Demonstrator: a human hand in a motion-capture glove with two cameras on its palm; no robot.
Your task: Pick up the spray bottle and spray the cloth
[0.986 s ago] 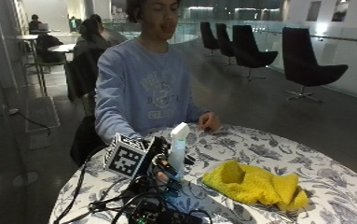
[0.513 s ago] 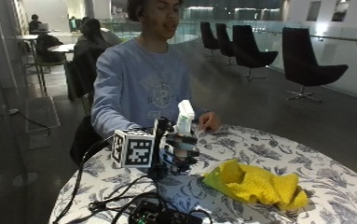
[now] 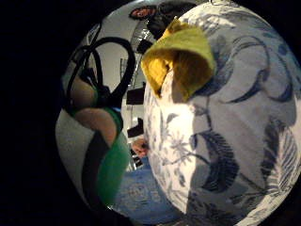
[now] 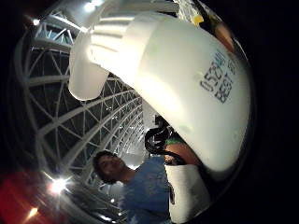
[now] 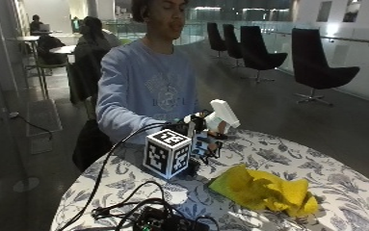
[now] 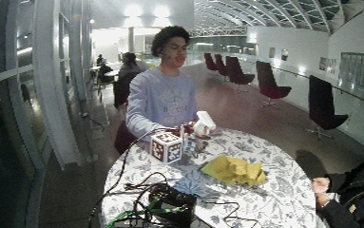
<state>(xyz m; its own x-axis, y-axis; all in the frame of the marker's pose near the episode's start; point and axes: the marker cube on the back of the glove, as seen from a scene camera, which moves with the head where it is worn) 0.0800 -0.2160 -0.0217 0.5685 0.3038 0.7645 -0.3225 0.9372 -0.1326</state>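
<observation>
In the outside view my gloved right hand (image 5: 200, 134) grips the spray bottle (image 5: 221, 115) and holds it above the table, its white head tilted toward the yellow cloth (image 5: 261, 190). The crumpled cloth lies on the flower-patterned tablecloth (image 5: 338, 178), to the right of the hand and lower. In the thumb side palm view the bottle's white head (image 4: 177, 79) fills much of the picture. From the little finger side I see the cloth (image 3: 181, 61) lying on the tablecloth (image 3: 235, 141). The wide outside view shows the bottle (image 6: 202, 122) raised left of the cloth (image 6: 232, 170).
A black electronics box (image 5: 164, 219) with cables lies at the table's near edge. Another person's hand (image 6: 320, 190) rests at the table's right side. Black chairs (image 5: 319, 67) stand well behind the table.
My hand has lifted the bottle off the table and carried it right, toward the cloth. Its head has tipped from upright to leaning at the cloth.
</observation>
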